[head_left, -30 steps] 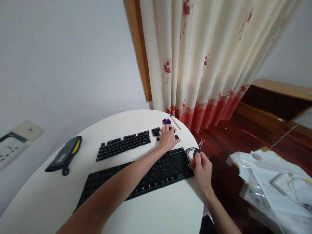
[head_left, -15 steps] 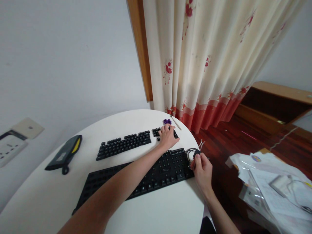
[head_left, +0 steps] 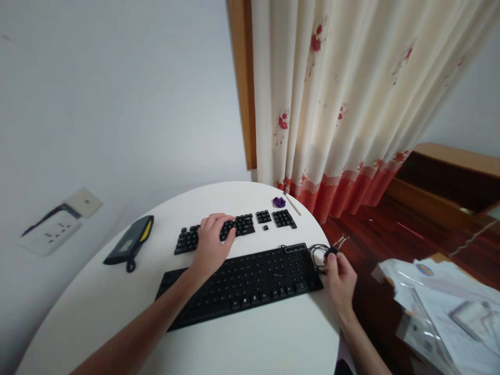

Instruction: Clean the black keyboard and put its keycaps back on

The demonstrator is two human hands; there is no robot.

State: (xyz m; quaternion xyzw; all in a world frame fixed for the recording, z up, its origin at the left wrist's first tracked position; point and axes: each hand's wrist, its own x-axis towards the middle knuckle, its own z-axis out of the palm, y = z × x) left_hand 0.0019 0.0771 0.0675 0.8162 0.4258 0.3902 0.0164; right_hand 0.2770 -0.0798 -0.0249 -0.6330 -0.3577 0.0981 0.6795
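A white rounded surface (head_left: pixel 253 349) fills the lower middle of the frame, and a flowered curtain (head_left: pixel 332 104) hangs at the upper right. Your black keyboard (head_left: pixel 261 284) lies across the lower centre, partly under your left forearm. Above it in the frame, the loose black keys (head_left: pixel 245 224) are laid in blocks. Your left hand (head_left: pixel 212 242) is over the largest block, its fingers moderately wide; whether they press a key, I cannot tell. At the right edge of the surface, your right hand (head_left: pixel 341 276) has its fingers narrow, holding a small black piece (head_left: pixel 331 251), just beside a coiled cable (head_left: pixel 313 251). Beyond the keys, a purple thing (head_left: pixel 279 202) lies near a pale stick (head_left: pixel 292 204).
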